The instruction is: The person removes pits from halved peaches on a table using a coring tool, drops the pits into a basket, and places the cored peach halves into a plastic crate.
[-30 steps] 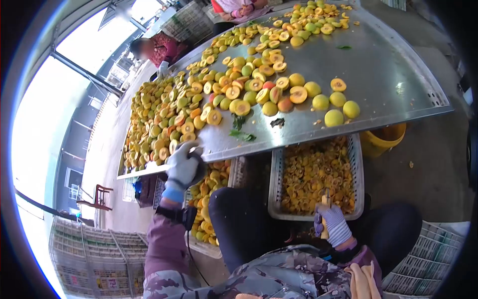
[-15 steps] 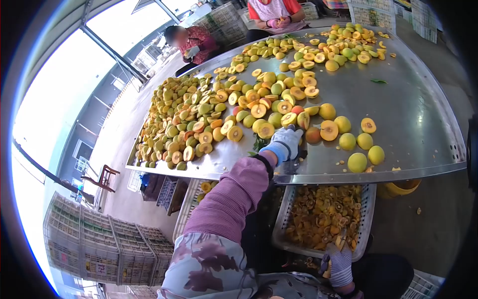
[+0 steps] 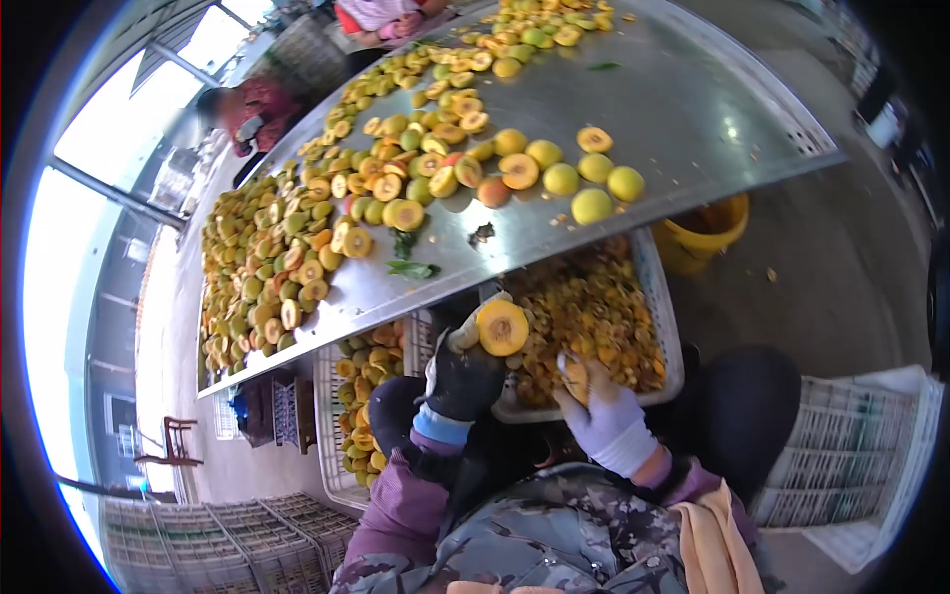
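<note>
- While the left hand (image 3: 465,374) was raised over the near edge of a slatted crate (image 3: 671,332), it pinched a fruit half (image 3: 503,328) between thumb and fingers, cut face turned up to the wearer, presumably so the centre could be seen.
- The right hand (image 3: 612,424) was closed round what appeared to be a short-handled tool (image 3: 574,378), its tip near the fruit half but apart from it. The grip seemed chosen for control close to the tip; the tool's exact type could not be told.
- Both hands were held above the crate, a position that would let loose bits drop inside. It contained small cut pieces and scraps, heaped unevenly.
- A second crate (image 3: 326,426), to the left, held larger orange and yellow pieces, apparently kept separate from the scraps.
- A yellow bucket (image 3: 705,241) stood beneath the table's right portion; its contents could not be made out.
- The metal table (image 3: 683,124) bore a dense pile of halves (image 3: 262,252) at its left and whole fruit (image 3: 592,205) nearer the right, probably within easy reach. Green leaves (image 3: 413,269) lay near the front edge.
</note>
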The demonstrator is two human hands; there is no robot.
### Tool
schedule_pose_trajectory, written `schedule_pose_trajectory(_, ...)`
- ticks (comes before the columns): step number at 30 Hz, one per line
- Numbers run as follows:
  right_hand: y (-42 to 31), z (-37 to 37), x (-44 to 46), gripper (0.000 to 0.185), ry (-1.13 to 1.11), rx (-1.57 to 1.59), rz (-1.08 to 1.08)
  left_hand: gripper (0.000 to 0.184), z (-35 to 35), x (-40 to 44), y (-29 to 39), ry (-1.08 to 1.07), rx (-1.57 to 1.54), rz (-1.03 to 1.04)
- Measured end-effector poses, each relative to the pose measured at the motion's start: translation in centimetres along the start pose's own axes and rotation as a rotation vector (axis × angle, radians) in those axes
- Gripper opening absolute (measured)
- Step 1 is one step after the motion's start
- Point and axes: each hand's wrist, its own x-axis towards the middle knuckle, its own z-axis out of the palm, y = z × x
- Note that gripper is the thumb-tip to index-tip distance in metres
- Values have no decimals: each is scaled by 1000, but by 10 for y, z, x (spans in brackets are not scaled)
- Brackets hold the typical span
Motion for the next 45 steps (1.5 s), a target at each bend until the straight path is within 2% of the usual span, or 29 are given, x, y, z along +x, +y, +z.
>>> schedule_pose_trajectory(2, -3, 1, -5, 33, -8, -59, -39, 50, 19, -16, -14, 95, 745, 77)
schedule_pose_trajectory(4, -1, 4, -10, 35, -109, -138, -20, 50, 24, -23, -27, -60, -18, 40)
schedule_pose_trajectory(5, 3, 6, -12, 37, -119, -169, -43, 53, 25, -26, -27, -13, 344, 55)
schedule_pose_trajectory(6, 2, 5, -13, 37, -113, -174, -36, 53, 26, -29, -28, -22, 343, 49)
schedule_pose_trajectory(8, -1, 2, -14, 36, -184, -264, -13, 56, 28, -32, -30, -201, -100, -6)
schedule_pose_trajectory(13, -3, -2, -15, 38, -293, -340, 27, 59, 37, -37, -30, -155, 101, 47)
schedule_pose_trajectory(15, 2, 3, -17, 40, -270, -264, 29, 60, 45, -39, -30, -143, 150, 58)
schedule_pose_trajectory(17, 4, 10, -19, 41, -225, -173, 8, 51, 54, -39, -31, -49, 368, 175)
schedule_pose_trajectory(19, 4, 12, -20, 42, -173, -83, -12, 51, 56, -37, -39, -28, 286, 166)
schedule_pose_trajectory(20, 4, 11, -20, 43, -203, -91, 4, 52, 57, -36, -42, -7, 200, 158)
schedule_pose_trajectory(21, 4, 11, -21, 43, -233, -99, 20, 74, 57, -35, -43, 43, 266, 145)
schedule_pose_trajectory(25, 3, 9, -24, 42, -293, -113, 3, 73, 60, -35, -45, 40, 404, 274)
schedule_pose_trajectory(28, 1, 8, -27, 40, -388, -3, 74, 74, 49, -31, -48, 82, 280, 254)
schedule_pose_trajectory(30, 3, 9, -29, 39, -382, 177, -56, 75, 49, -32, -42, 74, 439, 226)
schedule_pose_trajectory(34, -3, -2, -21, 38, -398, 344, -144, 65, 59, -34, -40, 55, 451, 304)
schedule_pose_trajectory(36, -8, -7, -20, 37, -539, 274, 92, 63, 66, -32, -34, 57, 524, 299)
schedule_pose_trajectory(37, -8, -7, -20, 37, -536, 272, 96, 60, 69, -31, -32, 61, 593, 296)
schedule_pose_trajectory(39, -7, -5, -18, 35, -498, 685, 83, 59, 69, -28, -33, 35, 531, 261)
schedule_pose_trajectory(40, -5, 3, -18, 35, -492, 680, 85, 58, 68, -27, -33, 13, 471, 228)
schedule_pose_trajectory(42, 1, 17, -22, 32, -349, 738, -47, 55, 71, -32, -28, 26, 527, 322)
schedule_pose_trajectory(43, 1, 5, -22, 30, -349, 266, -146, 55, 72, -32, -35, 33, 572, 447)
schedule_pose_trajectory(45, 9, 11, -28, 27, -336, 203, -290, 54, 75, -34, -47, 107, 708, 629)
